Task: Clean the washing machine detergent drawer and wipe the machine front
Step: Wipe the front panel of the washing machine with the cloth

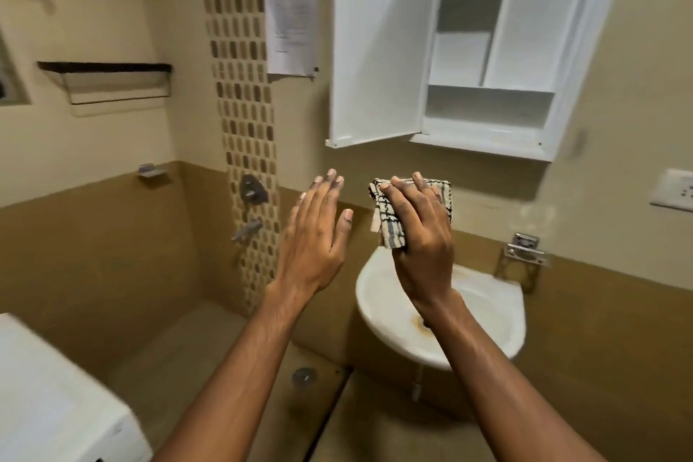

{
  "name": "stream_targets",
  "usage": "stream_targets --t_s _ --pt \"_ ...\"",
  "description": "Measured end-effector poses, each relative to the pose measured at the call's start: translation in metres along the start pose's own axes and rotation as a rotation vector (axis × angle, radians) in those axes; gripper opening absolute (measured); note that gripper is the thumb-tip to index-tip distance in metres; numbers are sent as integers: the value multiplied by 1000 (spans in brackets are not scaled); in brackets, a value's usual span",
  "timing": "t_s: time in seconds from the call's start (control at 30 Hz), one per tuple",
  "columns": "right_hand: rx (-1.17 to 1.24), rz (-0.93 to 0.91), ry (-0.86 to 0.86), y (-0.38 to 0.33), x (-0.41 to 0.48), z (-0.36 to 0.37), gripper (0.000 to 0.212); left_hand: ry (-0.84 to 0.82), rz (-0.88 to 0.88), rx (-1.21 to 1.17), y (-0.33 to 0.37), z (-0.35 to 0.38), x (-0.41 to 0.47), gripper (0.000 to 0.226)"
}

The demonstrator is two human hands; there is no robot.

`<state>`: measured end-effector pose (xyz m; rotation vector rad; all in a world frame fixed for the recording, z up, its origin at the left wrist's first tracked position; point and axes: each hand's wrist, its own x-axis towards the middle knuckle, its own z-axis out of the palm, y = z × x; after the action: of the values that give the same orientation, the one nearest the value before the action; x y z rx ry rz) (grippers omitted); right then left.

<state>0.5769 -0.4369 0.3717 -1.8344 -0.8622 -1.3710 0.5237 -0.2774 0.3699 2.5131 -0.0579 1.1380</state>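
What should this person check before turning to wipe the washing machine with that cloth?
1. Cloth gripped in right hand: ok.
2. Left hand free, fingers straight: ok.
3. Washing machine in view, lower left corner: ok.
4. Detergent drawer visible: not ok, outside the frame.
5. Cloth damp enough: cannot tell.
6. Cabinet door overhead shut: not ok, it hangs open.
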Motion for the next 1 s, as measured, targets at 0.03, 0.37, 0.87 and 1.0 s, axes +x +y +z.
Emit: stream_targets --t_s 0.03,0.37,0.87,1.0 --pt "-29 10 -3 14 -1 2 44 -18 22 -18 -1 18 8 56" --pt "-292 146 -50 142 -15 20 62 -190 212 -181 -1 168 82 55" --pt "-472 452 -231 359 -72 11 76 -434 295 -314 43 396 148 60" --pt "-552 588 -444 428 -85 4 62 -496 260 -279 53 451 158 59"
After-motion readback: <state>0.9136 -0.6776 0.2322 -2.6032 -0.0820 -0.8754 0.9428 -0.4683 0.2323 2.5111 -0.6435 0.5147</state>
